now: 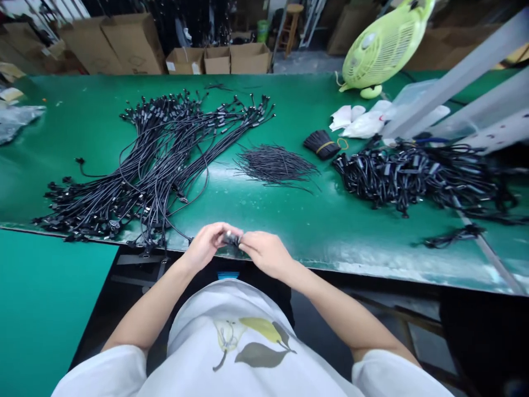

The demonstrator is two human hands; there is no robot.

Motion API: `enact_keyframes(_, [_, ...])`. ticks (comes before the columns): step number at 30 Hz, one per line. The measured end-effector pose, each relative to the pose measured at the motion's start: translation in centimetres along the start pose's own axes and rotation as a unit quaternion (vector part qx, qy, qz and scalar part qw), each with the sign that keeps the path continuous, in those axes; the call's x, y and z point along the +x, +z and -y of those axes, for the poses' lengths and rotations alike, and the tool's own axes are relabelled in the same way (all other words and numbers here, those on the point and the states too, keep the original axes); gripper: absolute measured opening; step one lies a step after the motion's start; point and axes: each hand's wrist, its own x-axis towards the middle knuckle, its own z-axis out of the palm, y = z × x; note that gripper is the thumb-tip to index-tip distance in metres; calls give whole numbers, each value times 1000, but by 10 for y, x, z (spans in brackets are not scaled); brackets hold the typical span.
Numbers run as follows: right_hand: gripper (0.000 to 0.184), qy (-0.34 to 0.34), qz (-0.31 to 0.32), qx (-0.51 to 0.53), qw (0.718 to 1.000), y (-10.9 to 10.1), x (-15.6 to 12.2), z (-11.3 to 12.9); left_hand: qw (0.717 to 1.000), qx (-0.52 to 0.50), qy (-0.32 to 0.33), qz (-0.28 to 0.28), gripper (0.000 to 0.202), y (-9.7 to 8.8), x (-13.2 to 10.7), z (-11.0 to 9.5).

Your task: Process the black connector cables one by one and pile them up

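The left grip [209,245] and right grip [266,255] pinch closed on a small black cable connector [231,239], with bundled black cables [157,171] just ahead on the green worktop [264,220].

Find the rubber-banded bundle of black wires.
In the head view, it lies right of centre on the green workbench, between loose thin wires and a heap of cables.
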Motion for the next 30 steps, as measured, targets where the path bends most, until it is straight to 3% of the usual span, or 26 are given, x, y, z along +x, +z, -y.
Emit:
enact_keyframes(2, [26, 37, -24, 13, 999, -3, 1, -8, 995, 76, 2, 60, 47, 4, -6, -6])
enact_keyframes(4, [26, 60, -53, 24, 997, -7, 2, -12, 984, 157, -16, 79, 38, 13, -10, -3])
enact_keyframes(6, [26, 68, -72, 53, 994, -10, 2, -10, 980, 193, -33, 22, 34, 22, -9, 6])
enact_keyframes(8, [27, 73, -75, 114, 988, -11, 1, -5, 978, 195, -22, -72, 30, 27, -6, 17])
enact_keyframes(11, [27, 103, -57, 236, 964, -10, -2, -3, 958, 222, 55, -172, 19, 26, -5, 23])
enact_keyframes(14, [31, 158, 1, 354, 922, -8, -2, -9, 947, 266, 134, -122, 29, 27, -9, 18])
enact_keyframes(16, [36, 181, 38, 403, 896, -6, -1, -13, 962, 234, 127, -62, 32, 33, -10, 16])
enact_keyframes(19, [40, 203, 21, 337, 919, -10, 0, -12, 992, 98, 54, -60, 36, 44, -6, 17])
enact_keyframes(22, [38, 203, -37, 187, 960, -23, -3, -9, 995, -4, 19, -98, 37, 50, 1, 18])
enact_keyframes(26, [35, 171, -181, 71, 966, -41, -2, -8, 995, -15, 7, -94, 36, 53, 6, 13])
enact_keyframes(28, [39, 120, -198, 46, 972, -42, 2, -10, 997, -16, -1, -73, 39, 55, 6, 10])
enact_keyframes(30, [29, 70, -205, 30, 976, -38, 6, -11, 998, -35, -14, -47, 43, 57, 4, 7])
